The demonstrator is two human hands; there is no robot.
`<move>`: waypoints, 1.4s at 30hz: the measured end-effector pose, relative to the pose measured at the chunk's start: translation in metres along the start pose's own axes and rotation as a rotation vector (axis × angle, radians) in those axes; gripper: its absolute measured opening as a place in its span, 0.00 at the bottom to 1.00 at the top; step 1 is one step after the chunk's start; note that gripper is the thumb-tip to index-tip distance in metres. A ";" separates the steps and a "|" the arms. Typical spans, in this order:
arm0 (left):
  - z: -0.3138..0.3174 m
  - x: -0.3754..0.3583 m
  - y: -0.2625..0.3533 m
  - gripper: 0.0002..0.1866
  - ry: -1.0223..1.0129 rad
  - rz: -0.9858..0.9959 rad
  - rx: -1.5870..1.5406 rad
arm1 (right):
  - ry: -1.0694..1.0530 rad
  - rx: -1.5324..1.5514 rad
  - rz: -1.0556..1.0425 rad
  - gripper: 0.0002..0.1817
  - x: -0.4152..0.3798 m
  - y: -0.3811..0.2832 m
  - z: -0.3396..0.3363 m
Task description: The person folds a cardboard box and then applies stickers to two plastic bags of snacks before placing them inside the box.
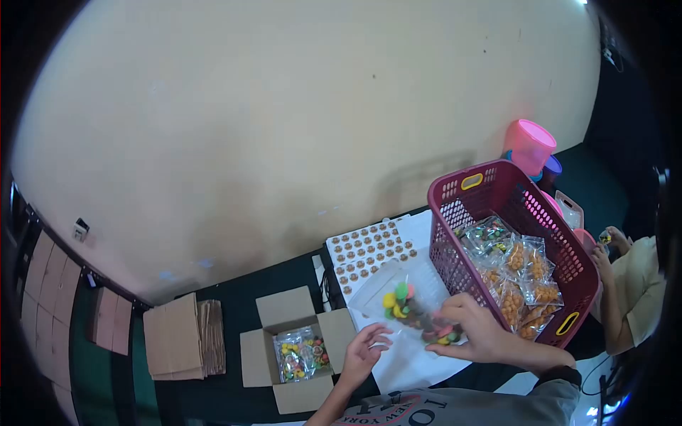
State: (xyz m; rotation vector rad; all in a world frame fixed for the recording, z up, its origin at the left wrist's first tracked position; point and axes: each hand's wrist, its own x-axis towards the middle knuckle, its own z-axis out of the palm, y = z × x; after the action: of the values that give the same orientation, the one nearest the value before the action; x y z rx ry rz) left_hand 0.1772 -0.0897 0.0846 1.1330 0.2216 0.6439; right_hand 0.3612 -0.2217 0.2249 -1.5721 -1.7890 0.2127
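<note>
My right hand (477,332) grips a clear plastic bag of colourful snacks (405,307), yellow, green, red and brown, tilted above the white paper (408,366). To its left, my left hand (365,352) is empty with its fingers apart and slightly curled. Beside that hand stands an open cardboard box (285,312), flaps spread, with clear bags of colourful snacks (302,355) inside. A maroon plastic basket (455,245) on the right holds several bags of orange snacks (522,291) and some colourful ones.
A sheet of round stickers (366,248) lies against the wall. Flattened cardboard boxes (174,337) are stacked at the left. Pink and purple tubs (531,145) stand behind the basket. Another person's hand (604,259) holds a small bag at the far right.
</note>
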 end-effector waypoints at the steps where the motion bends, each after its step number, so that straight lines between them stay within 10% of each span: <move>1: 0.006 0.001 0.005 0.23 0.002 0.093 -0.143 | 0.008 0.020 -0.037 0.32 0.002 -0.003 0.013; 7: 0.000 -0.009 0.036 0.15 0.372 0.039 -0.002 | 0.091 0.228 -0.023 0.43 0.014 -0.013 0.085; 15: -0.057 -0.047 0.047 0.14 0.270 -0.036 0.101 | -0.008 0.983 0.508 0.17 0.032 -0.015 0.153; 20: -0.075 -0.075 0.059 0.18 0.286 -0.100 -0.035 | -0.132 1.251 0.649 0.19 0.048 -0.036 0.184; 37: -0.126 -0.121 0.072 0.20 0.614 0.054 0.105 | 0.004 1.080 0.556 0.05 0.029 -0.076 0.283; 42: -0.134 -0.124 0.065 0.21 0.418 0.048 0.059 | 0.071 0.920 0.498 0.04 0.029 -0.080 0.285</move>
State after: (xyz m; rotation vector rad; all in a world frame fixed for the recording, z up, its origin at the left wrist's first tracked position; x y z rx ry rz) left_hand -0.0095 -0.0416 0.0670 1.0535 0.5739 0.9197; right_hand 0.1235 -0.1189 0.0774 -1.2500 -0.9512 1.0332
